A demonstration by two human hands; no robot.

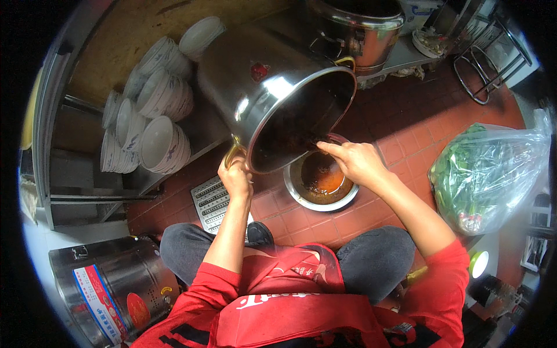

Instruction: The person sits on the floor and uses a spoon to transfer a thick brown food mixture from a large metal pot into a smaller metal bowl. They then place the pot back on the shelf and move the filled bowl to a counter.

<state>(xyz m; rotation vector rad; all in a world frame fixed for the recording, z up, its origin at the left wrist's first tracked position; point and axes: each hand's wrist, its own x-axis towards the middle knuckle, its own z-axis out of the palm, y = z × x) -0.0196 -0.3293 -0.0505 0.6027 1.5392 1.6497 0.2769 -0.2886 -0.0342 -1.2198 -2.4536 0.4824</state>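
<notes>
A large stainless steel stockpot (261,74) lies tipped on its side, its mouth facing down and towards me. My left hand (237,174) is closed round its gold-coloured loop handle (235,152) at the rim. Below the mouth, a metal basin (320,208) on the floor holds reddish-brown liquid (333,182). My right hand (354,161) is at the lower lip of the pot, above the basin, index finger stretched towards something dark there; whether it grips that is unclear. The pot's inside is mostly in shadow.
Stacked white bowls (163,143) stand on a shelf at the left. A second steel pot (370,39) is at the top. A plastic bag of green vegetables (474,174) lies right, a metal drain grate (213,202) near my foot, a steel drum-shaped cooker (113,287) lower left.
</notes>
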